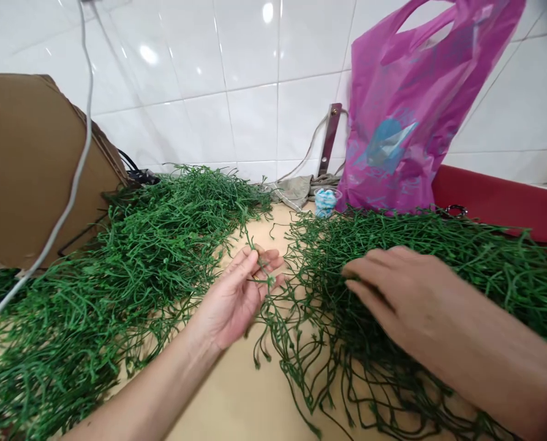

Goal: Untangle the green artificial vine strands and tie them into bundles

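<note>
My left hand [243, 291] is palm up in the middle, thumb and fingers closed on a thin green plastic stem [250, 237] with small branching tips. To its right, my right hand [399, 285] hangs over a pile of dark green plastic stems [489, 245]. Its thumb and fingertips come together at the pile's left side, and what is between them, if anything, is too small to make out. A second heap of green branched stems [163, 245] lies left of my left hand. Loose stems trail across the tan tabletop [222, 398] between the two piles.
A cardboard box [29, 165] stands at the left, with a white cable [82, 153] hanging before it. Against the white tiled wall are a pink plastic bag [406, 116], a small cup with blue-and-white contents [325, 202], a grey cloth [296, 190] and a red case [507, 199].
</note>
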Available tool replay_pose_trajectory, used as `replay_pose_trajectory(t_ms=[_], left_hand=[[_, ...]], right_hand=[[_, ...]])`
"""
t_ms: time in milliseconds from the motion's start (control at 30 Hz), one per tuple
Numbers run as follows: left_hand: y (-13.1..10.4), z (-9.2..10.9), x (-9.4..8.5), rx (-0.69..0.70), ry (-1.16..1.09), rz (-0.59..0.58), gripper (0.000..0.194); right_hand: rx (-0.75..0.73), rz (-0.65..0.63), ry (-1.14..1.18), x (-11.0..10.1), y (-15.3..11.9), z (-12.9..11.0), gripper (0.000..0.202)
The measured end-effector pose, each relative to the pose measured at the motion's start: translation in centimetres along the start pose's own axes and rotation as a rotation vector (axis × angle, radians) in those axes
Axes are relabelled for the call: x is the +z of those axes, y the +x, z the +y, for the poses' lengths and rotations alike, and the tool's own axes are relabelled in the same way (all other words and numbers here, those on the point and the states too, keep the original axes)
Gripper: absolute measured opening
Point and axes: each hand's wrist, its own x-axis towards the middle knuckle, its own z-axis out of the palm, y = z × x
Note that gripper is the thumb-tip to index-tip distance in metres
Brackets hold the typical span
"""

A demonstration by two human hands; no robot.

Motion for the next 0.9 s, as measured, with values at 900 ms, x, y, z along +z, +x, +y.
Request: replay_pose_trajectory(t_ms=[900], left_hand=[[-1.1,-0.9,0.4,0.241,0.988,-0.147,0.033]], right_hand=[[0.358,0.096,0.379,3.5,1.1,-4.5,0.020]])
